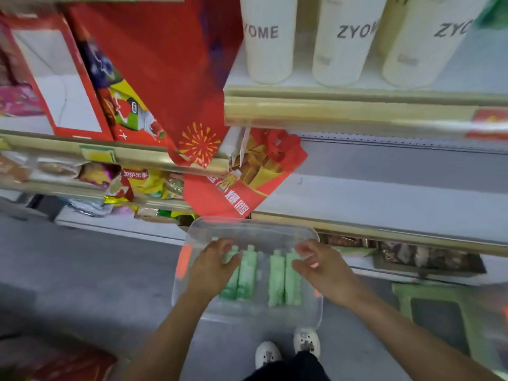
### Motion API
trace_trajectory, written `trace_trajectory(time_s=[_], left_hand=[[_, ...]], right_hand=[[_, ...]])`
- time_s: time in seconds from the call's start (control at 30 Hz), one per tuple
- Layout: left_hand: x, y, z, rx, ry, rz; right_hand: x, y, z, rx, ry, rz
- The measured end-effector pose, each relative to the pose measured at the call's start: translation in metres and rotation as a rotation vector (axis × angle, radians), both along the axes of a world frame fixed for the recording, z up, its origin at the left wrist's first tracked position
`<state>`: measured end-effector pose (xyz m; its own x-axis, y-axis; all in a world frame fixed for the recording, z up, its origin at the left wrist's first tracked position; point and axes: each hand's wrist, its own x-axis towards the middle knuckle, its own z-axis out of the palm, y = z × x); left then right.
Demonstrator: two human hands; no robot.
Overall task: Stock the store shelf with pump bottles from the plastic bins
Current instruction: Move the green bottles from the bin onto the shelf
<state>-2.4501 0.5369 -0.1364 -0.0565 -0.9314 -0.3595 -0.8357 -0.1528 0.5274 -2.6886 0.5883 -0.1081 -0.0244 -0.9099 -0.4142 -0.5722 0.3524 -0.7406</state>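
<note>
A clear plastic bin (248, 229) sits on the grey floor below the shelves. Several green pump bottles (276, 279) lie side by side in it. My left hand (213, 266) hovers over the left bottles with fingers curled, touching or close to one; blur hides any grip. My right hand (319, 266) is over the right bottles, fingers loosely bent, thumb near a bottle's top. Both hands sit inside the bin's opening. The white shelf (384, 199) to the right, at mid height, is bare. Three tall cream ZYOME bottles (343, 42) stand on the shelf above.
Red gift bags (244, 177) hang over the shelf edges at the centre. Snack packets (132, 182) fill the left shelves. A green stool (439, 306) stands at the right on the floor. My white shoes (288, 350) are just behind the bin.
</note>
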Motion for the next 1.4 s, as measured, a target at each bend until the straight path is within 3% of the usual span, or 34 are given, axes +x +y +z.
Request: trace_trajectory(time_s=[0.23,0.43,0.6,0.73,0.93,1.03,1.2,1.4], left_hand=[[0.038,-0.004,-0.114,0.295,-0.066,0.190],[0.048,-0.019,-0.188,0.263,-0.293,0.157],[0.040,-0.028,-0.224,0.194,-0.545,0.131],[0.039,-0.022,-0.240,0.193,-0.614,0.105],[0.036,-0.021,-0.247,0.326,-0.415,0.108],[0.040,-0.024,-0.231,0.449,-0.146,0.239],[0.034,-0.001,-0.170,0.516,0.458,0.470],[0.014,0.031,-0.069,0.427,0.786,0.512]], right_hand=[[0.049,-0.013,-0.137,0.390,-0.022,0.020],[0.103,-0.035,-0.235,0.544,-0.001,0.022],[0.139,-0.063,-0.292,0.512,0.051,-0.136],[0.155,-0.064,-0.320,0.575,0.059,-0.251],[0.144,-0.061,-0.320,0.622,-0.115,-0.386],[0.134,-0.057,-0.293,0.621,-0.236,-0.419],[0.105,-0.046,-0.217,0.573,-0.480,-0.446],[0.062,-0.025,-0.116,0.404,-0.704,-0.481]])
